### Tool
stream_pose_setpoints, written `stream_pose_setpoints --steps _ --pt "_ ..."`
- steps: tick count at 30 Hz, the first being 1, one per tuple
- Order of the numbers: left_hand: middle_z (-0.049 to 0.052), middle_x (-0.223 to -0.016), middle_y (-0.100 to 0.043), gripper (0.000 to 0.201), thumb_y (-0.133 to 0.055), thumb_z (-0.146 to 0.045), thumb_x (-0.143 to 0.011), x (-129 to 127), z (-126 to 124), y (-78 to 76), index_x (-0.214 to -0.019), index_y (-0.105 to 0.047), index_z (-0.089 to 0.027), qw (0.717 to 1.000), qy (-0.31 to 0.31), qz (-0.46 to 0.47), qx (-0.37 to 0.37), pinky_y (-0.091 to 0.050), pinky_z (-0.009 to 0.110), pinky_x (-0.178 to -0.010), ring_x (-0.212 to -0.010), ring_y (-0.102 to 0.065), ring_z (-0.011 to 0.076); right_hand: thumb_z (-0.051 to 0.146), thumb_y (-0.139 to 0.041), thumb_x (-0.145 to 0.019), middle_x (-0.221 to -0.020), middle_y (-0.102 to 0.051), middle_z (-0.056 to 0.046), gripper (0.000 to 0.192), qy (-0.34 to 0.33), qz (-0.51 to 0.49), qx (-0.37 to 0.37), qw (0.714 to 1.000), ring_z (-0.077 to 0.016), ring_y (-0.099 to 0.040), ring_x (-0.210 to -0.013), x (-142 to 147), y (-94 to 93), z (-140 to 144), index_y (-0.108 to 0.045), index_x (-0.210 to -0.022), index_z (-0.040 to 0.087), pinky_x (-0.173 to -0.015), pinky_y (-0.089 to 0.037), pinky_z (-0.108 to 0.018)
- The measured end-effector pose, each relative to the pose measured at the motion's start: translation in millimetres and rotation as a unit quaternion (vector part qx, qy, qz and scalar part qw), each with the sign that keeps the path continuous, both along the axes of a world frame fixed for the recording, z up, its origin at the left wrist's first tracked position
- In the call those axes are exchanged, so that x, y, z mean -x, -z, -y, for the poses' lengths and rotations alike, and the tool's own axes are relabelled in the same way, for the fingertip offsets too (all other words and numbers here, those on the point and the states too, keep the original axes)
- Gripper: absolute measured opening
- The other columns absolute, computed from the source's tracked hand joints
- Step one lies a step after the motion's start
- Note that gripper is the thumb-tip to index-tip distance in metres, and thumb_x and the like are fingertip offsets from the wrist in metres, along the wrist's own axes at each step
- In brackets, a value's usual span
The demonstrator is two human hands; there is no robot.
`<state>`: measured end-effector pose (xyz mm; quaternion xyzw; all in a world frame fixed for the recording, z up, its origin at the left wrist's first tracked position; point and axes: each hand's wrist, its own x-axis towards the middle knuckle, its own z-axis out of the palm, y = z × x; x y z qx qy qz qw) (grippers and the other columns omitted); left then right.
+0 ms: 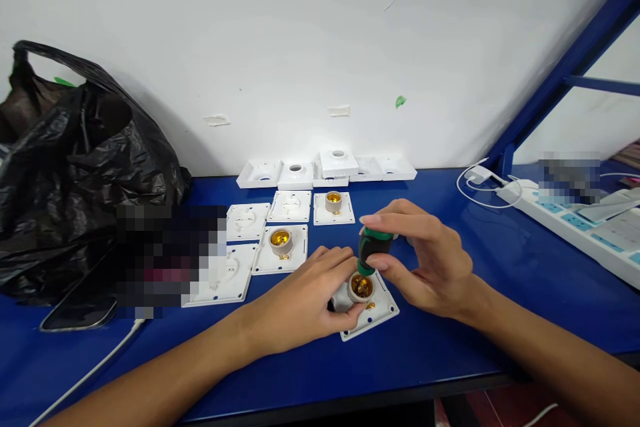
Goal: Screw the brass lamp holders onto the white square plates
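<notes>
Lamp holder (361, 287) on its white plate, sitting at 6 o'clock on the blue counter (450, 347)
Left hand (305, 300) is pinching the plate steady, right hand (425, 260) is gripping a green-handled screwdriver (373, 248) pointing straight down into the socket.

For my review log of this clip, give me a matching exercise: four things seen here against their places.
1. screwdriver
2. black plastic bag
3. power strip
4. lamp-holder plate

a. far left of the table
b. under the left hand
c. in the right hand
d. right side of the table

Pairs: 1-c, 2-a, 3-d, 4-b
</notes>
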<state>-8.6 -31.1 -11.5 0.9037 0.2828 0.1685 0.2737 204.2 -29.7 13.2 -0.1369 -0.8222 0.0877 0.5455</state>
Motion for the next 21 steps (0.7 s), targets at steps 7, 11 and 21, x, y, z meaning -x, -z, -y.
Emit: stream_pose_setpoints --steps 7,11,21 --pt "0.003 -0.114 -0.065 0.027 -0.072 -0.023 -0.094 0.5 1.8 -0.4 -0.119 -0.061 -0.023 1.000 -0.003 0.007 0.012 -0.048 0.044 -0.109 -0.114 -0.064 0.0253 0.010 -0.065 -0.099 -0.103 -0.074 -0.008 0.044 -0.008 0.016 -0.002 1.000 -0.0186 -0.067 -0.089 -0.6 -2.0 2.6 -0.057 -0.142 0.015 -0.073 -0.057 -0.034" --pt "0.003 -0.110 -0.065 0.025 -0.071 -0.023 -0.094 0.6 1.5 0.1 -0.117 -0.061 -0.024 1.000 -0.004 0.004 0.011 -0.048 0.046 -0.110 -0.108 -0.065 0.0243 0.011 -0.063 -0.100 -0.108 -0.074 -0.009 0.045 -0.014 -0.004 0.005 1.000 -0.0198 -0.069 -0.093 -0.4 -0.4 3.3 -0.056 -0.144 0.016 -0.075 -0.059 -0.036" --pt "0.004 -0.117 -0.067 0.028 -0.069 -0.024 -0.095 0.9 2.6 0.0 -0.122 -0.061 -0.026 1.000 -0.010 0.001 0.024 -0.051 0.045 -0.108 -0.113 -0.066 0.0256 0.012 -0.063 -0.101 -0.109 -0.075 -0.009 0.046 -0.016 -0.005 0.009 1.000 -0.0204 -0.070 -0.097 0.0 2.1 4.2 -0.056 -0.146 0.017 -0.074 -0.059 -0.035"
